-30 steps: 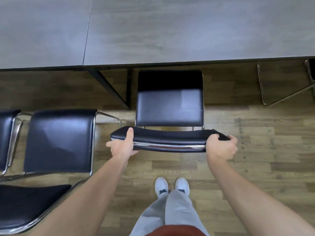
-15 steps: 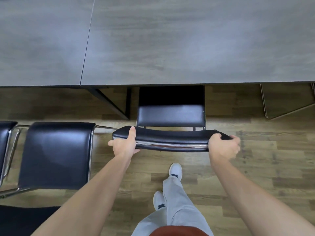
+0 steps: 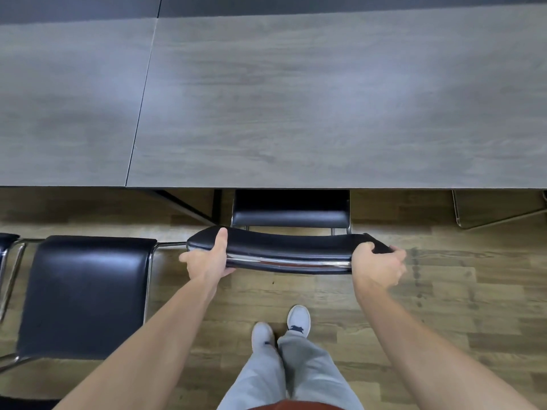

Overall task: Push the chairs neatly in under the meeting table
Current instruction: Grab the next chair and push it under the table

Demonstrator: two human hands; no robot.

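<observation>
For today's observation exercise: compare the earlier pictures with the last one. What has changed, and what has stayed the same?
The chair has slid forward under the meeting table; far less of its seat shows. The person has stepped forward after it. The left hand and right hand keep their grip on the backrest. The neighbouring chair stays pulled out.

Wood-plank floor point(image 3: 444, 306), soft light patches, chrome frame point(image 3: 488, 216) at right

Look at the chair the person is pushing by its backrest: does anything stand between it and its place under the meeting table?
Nothing visible does. The chair already has its seat partly under the meeting table. The dark table leg stands left of the seat, beside its path, not in it. Left hand and right hand both hold the backrest.
</observation>
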